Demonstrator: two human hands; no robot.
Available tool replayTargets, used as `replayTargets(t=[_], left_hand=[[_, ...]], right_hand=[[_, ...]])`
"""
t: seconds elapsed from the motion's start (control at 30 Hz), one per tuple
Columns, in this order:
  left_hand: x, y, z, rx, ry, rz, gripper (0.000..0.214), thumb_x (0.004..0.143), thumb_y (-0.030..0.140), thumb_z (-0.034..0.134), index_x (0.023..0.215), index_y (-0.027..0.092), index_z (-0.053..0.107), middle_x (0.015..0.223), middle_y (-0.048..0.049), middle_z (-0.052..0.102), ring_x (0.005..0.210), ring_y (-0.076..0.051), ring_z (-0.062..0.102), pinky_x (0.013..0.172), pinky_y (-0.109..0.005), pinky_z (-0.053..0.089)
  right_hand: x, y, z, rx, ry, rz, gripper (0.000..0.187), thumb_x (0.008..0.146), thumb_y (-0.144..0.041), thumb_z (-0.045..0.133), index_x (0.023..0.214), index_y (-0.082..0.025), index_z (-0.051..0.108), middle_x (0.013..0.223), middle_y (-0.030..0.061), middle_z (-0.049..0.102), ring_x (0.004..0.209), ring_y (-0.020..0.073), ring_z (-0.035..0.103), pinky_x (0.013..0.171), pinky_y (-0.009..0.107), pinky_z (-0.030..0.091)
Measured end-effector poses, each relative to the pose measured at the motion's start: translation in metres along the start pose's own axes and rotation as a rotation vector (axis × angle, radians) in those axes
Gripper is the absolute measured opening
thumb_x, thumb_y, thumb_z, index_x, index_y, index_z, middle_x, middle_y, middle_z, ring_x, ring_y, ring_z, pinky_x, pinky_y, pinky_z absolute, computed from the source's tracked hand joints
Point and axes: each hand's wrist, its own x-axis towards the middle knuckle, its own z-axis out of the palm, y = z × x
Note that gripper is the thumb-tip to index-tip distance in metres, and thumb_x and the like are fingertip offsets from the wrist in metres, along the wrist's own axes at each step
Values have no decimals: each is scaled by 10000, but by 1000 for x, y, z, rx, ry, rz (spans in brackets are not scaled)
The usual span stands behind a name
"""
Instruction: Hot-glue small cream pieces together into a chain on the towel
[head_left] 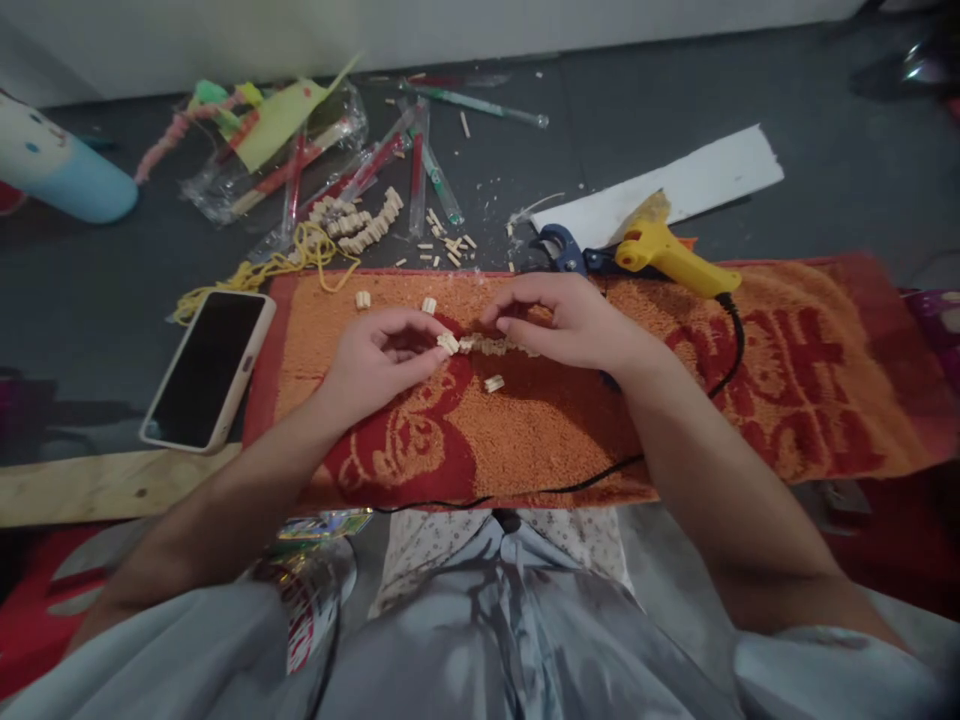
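My left hand [379, 355] pinches a small pale wooden piece [448, 342] over an orange and red towel [750, 380]. My right hand [559, 320] is curled, with its fingertips on a short row of joined wooden pieces [491, 346] lying on the towel. The piece in my left hand touches the left end of that row. Loose wooden pieces lie nearby: one [494, 383] just below the row, and two more [363, 299] [429, 305] near the towel's far edge.
A yellow glue gun [671, 255] with a black cord lies behind my right hand, beside blue-handled cutters [559, 248]. A phone [208, 368] lies left of the towel. Plastic wrappers, sticks, yellow string and wood bits [360, 225] litter the dark floor.
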Motion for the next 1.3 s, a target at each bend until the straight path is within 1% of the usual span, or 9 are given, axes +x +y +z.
replayTargets(t=[0.13, 0.23, 0.37, 0.47, 0.67, 0.77, 0.9, 1.07, 1.3], left_hand=[[1, 1, 3, -280, -48, -79, 282, 666, 349, 825, 829, 169, 681, 694, 12, 677, 541, -81, 591, 486, -187, 477], [0, 5, 7, -431, -75, -142, 355, 606, 372, 886, 811, 165, 682, 679, 18, 670, 537, -76, 595, 474, -175, 467], [-2, 12, 10, -512, -100, -246, 442, 540, 426, 924, 803, 155, 694, 691, 1, 690, 529, -70, 586, 483, -177, 470], [-4, 14, 11, -526, -123, -279, 446, 541, 451, 920, 784, 150, 698, 693, -7, 696, 517, -60, 571, 475, -171, 461], [-5, 15, 9, -525, -171, -291, 464, 560, 520, 904, 709, 155, 660, 612, 9, 656, 464, -48, 539, 416, -152, 404], [-6, 14, 8, -478, -145, -263, 438, 555, 451, 912, 748, 166, 642, 584, 28, 637, 442, -54, 536, 403, -157, 389], [-7, 13, 8, -452, -150, -198, 399, 575, 364, 888, 834, 163, 661, 696, 9, 687, 486, -63, 572, 425, -173, 415], [-7, 16, 9, -518, -219, -223, 444, 590, 493, 896, 777, 145, 691, 715, -7, 690, 515, -64, 575, 454, -188, 432], [-7, 17, 12, -523, -155, -263, 457, 509, 478, 950, 711, 144, 710, 621, 19, 658, 505, -39, 557, 475, -144, 439]], right_hand=[[3, -10, 11, -28, 121, -246, 135, 926, -300, 624, 901, -212, 723, 857, 35, 735, 791, 160, 642, 792, 314, 501], [3, -12, 19, -56, 186, -327, 141, 931, -338, 657, 947, -215, 725, 846, 33, 731, 800, 161, 644, 801, 315, 516], [2, -12, 23, -119, 232, -329, 214, 937, -403, 653, 1026, -226, 735, 905, 45, 735, 845, 171, 658, 814, 329, 535], [1, -15, 23, -111, 222, -360, 198, 953, -383, 636, 995, -222, 742, 918, 49, 739, 836, 156, 656, 784, 305, 531], [1, -19, 25, 68, 220, -301, 184, 922, -374, 687, 938, -195, 728, 823, 20, 721, 705, 112, 611, 679, 249, 498], [1, -16, 26, 170, 227, -211, 252, 887, -431, 721, 930, -183, 720, 843, 29, 717, 718, 117, 619, 687, 257, 509], [1, -14, 27, 263, 224, -148, 298, 857, -448, 750, 947, -166, 714, 895, 46, 721, 758, 125, 638, 708, 267, 522], [1, -17, 27, 113, 203, -228, 185, 903, -369, 699, 936, -187, 716, 831, 25, 720, 725, 118, 622, 688, 262, 507], [0, -19, 28, -66, 166, -388, 151, 934, -313, 658, 977, -181, 715, 877, 48, 731, 780, 134, 626, 740, 278, 510]])
